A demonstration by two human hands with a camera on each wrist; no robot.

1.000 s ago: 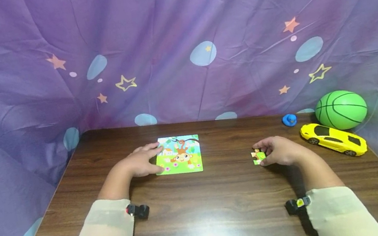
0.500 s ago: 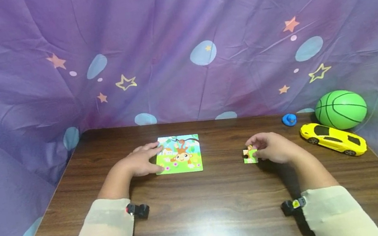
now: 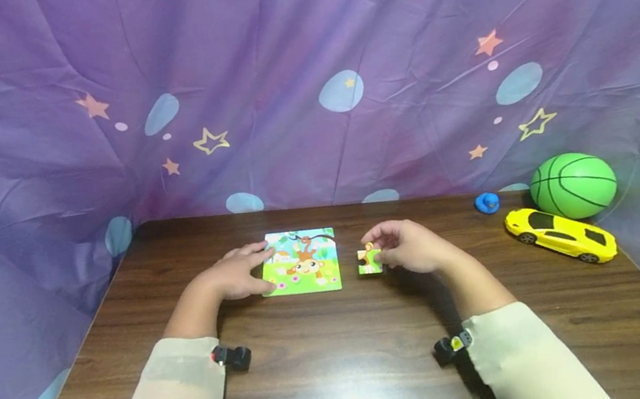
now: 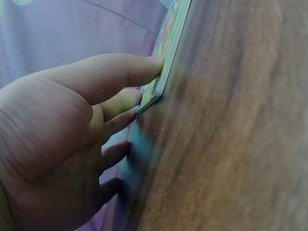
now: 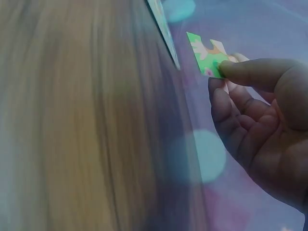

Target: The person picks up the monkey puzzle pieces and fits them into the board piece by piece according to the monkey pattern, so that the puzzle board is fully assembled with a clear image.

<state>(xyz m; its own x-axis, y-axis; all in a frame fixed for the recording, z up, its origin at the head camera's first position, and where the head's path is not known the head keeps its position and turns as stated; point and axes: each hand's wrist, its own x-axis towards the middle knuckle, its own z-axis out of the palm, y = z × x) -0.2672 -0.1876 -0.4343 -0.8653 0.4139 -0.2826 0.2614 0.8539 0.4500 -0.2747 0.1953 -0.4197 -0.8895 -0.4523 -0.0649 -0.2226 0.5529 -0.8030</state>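
A square picture board (image 3: 308, 264) with a monkey hanging from a branch lies on the wooden table. My left hand (image 3: 240, 273) rests at its left edge, thumb on the lower left corner and fingers spread along the side; in the left wrist view, the thumb presses on top of the board's rim (image 4: 168, 67). To the right of the board, my right hand (image 3: 409, 246) pinches a small jigsaw piece (image 3: 369, 262) between thumb and fingertips. Up close, the jigsaw piece (image 5: 202, 55) shows green, white and orange print with a rounded notch, raised off the table.
On the right side of the table stand a yellow toy car (image 3: 561, 236), a green toy basketball (image 3: 573, 186) and a small blue rubber duck (image 3: 487, 203). A purple curtain (image 3: 270, 82) with stars and ovals hangs behind the wooden table (image 3: 317, 339).
My right hand has lifted the jigsaw piece and carried it left, from mid-right of the table to close beside the picture board. The left hand and the board have stayed in place.
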